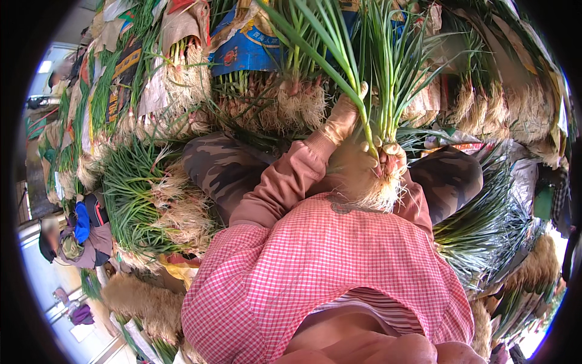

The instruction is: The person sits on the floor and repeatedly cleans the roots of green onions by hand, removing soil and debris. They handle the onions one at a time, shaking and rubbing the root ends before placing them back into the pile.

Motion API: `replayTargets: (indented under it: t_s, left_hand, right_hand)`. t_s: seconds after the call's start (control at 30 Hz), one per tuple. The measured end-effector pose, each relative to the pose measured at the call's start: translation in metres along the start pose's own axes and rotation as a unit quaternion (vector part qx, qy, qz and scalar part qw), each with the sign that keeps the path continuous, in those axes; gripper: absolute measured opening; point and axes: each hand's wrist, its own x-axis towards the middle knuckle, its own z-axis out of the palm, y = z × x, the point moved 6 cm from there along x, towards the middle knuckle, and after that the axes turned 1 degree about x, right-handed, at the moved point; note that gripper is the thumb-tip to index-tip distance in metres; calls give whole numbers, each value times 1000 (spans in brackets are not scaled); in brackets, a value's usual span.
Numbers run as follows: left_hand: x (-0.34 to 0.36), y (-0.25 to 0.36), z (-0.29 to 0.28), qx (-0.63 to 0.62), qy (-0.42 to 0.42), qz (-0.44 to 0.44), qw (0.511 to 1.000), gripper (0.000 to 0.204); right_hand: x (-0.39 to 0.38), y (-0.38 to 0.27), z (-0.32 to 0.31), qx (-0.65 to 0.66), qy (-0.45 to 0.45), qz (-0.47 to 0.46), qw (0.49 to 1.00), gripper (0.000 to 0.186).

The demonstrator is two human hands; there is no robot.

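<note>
A bunch of green onions stands upright before my chest, leaves up, with a pale tangle of roots hanging below. My right hand is wrapped round its lower stems; the fingers show at the front, and the bunch covers most of the rest. To its left, my left hand, in a pale yellowish glove, is closed at a single thick green onion stalk that leans up and left. The lower end of that stalk meets the bunch near my right fingers. Part of my left grip is blurred.
Loose green onions lie in a heap left of my crossed legs, and another leafy pile lies at the right. Rows of rooted bundles under sacking and a blue sack stand ahead. Another person is at the far left.
</note>
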Motion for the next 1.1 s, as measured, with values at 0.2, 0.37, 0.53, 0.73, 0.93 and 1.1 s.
replayTargets:
  t_s: [0.2, 0.37, 0.53, 0.73, 0.93, 1.1]
  left_hand:
    - [-25, -13, 19, -326, -177, -68, 926, 31]
    - [-30, -18, 17, -252, -165, -21, 953, 26]
    - [-17, -22, 3, -133, -27, 43, 990, 25]
    - [-15, -22, 5, -31, -130, 69, 989, 37]
    - [-7, -19, -18, 356, -11, 138, 924, 28]
    - [-18, -16, -26, 257, 130, 246, 925, 32]
  right_hand:
    - [-5, 1, 2, 17, 10, -24, 1000, 20]
    - [-6, 1, -1, 27, 22, -41, 999, 20]
    - [-7, 2, -2, 30, 32, -49, 998, 20]
    - [-8, 3, -3, 34, 38, -57, 997, 20]
    - [-4, 4, -11, 40, 46, -63, 996, 20]
    - [6, 7, -16, 45, 27, -57, 997, 20]
